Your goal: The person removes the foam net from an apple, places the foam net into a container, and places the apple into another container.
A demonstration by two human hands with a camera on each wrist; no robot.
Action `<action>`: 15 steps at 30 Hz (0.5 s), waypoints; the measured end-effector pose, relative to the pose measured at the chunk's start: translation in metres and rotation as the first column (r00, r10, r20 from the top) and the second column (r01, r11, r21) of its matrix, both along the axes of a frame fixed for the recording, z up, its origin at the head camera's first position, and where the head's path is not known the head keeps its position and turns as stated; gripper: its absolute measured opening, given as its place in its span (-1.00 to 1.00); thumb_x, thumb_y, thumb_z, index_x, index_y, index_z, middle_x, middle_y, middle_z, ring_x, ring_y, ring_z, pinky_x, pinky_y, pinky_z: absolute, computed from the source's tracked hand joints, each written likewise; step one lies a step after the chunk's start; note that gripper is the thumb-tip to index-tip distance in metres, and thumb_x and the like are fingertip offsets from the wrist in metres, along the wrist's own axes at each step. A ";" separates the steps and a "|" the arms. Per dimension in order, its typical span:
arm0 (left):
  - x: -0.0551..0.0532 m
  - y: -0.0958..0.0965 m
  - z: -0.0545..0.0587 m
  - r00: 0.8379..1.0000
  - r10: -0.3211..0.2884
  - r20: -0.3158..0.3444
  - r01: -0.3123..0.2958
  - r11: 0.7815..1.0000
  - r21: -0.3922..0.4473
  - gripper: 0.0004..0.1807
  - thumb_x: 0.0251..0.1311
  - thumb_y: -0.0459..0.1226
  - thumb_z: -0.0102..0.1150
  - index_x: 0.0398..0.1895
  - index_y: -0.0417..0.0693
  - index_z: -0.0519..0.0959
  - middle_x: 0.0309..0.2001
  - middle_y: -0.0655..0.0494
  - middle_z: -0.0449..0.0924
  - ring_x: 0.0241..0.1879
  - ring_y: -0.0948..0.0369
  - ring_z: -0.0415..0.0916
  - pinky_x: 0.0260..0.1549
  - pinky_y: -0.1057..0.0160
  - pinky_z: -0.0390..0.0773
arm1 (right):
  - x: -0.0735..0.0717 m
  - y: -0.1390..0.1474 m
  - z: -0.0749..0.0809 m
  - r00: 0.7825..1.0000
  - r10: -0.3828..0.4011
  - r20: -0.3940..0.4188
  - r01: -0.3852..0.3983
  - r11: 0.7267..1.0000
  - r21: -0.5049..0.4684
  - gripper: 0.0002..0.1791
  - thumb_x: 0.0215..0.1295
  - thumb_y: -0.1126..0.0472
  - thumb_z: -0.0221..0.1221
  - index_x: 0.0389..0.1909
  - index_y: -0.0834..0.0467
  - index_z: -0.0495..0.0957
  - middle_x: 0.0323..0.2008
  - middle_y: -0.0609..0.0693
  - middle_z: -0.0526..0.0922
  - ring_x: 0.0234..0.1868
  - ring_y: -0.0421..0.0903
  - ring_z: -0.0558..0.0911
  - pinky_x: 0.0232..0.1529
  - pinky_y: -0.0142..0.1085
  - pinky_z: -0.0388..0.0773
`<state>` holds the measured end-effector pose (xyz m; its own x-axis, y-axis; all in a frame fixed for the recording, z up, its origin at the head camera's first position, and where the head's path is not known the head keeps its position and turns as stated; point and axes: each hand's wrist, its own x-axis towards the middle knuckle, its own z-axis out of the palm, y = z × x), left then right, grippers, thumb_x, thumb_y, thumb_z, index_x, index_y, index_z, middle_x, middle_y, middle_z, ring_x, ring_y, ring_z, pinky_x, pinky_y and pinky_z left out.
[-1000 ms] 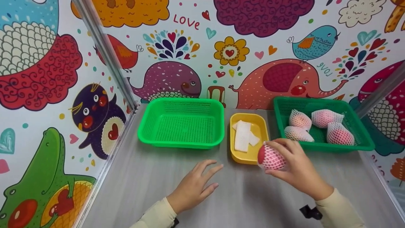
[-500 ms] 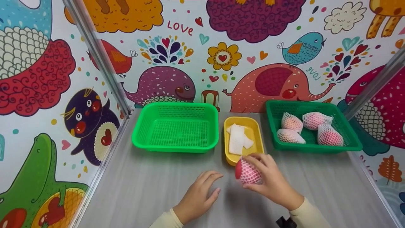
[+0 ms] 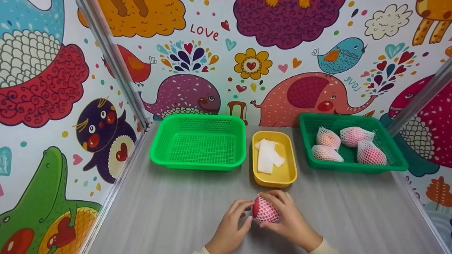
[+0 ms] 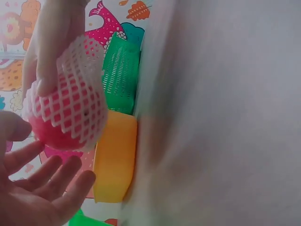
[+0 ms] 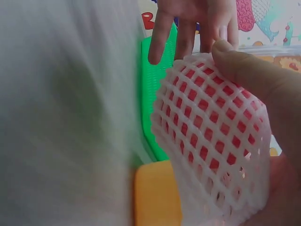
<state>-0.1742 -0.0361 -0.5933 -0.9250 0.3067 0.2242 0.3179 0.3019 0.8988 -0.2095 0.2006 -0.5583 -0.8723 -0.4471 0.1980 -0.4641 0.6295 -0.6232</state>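
A round red fruit (image 3: 266,211) in a white foam net sleeve is above the grey table, in front of the yellow tub. My right hand (image 3: 293,222) grips it by the net, thumb on the near side and fingers over the top. In the left wrist view the red skin of the fruit (image 4: 59,134) shows bare at the sleeve's open end. My left hand (image 3: 231,224) is close by on the left, fingers spread and slightly bent around that bare end. Whether its fingertips touch the fruit cannot be told.
Behind the hands stands a yellow tub (image 3: 290,158) with white folded foam pieces (image 3: 267,157). A bright green basket (image 3: 197,150) is on its left. A darker green basket (image 3: 353,167) on its right holds several net-wrapped fruits (image 3: 371,154). Patterned walls enclose the table (image 3: 159,208).
My right hand has carried the netted fruit left and nearer, from beside the yellow tub to my left hand. The left hand has moved slightly right and nearer. The baskets and tub stay put.
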 end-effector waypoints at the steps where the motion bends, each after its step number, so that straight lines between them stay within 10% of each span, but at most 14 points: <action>1: 0.000 0.001 -0.001 1.000 0.000 0.008 0.000 1.000 0.003 -0.60 0.65 -0.20 0.15 0.45 0.06 0.53 0.32 0.17 0.48 0.24 0.16 0.57 0.18 0.00 0.66 | 0.001 -0.001 -0.003 1.000 -0.006 0.011 0.006 1.000 -0.002 -0.12 0.05 -0.15 0.68 0.43 -0.17 0.58 0.25 -0.17 0.50 0.21 -0.10 0.43 0.15 0.04 0.65; 15: 0.001 0.000 -0.016 0.976 0.073 0.207 -0.077 0.997 0.011 -0.71 0.55 -0.29 0.25 0.25 -0.04 0.58 0.19 0.19 0.54 0.13 0.14 0.64 0.00 0.21 0.71 | 0.002 -0.020 -0.034 0.997 0.027 0.072 -0.029 0.999 0.030 -0.11 0.10 -0.02 0.68 0.47 -0.03 0.54 0.27 -0.01 0.50 0.23 0.07 0.47 0.16 0.14 0.62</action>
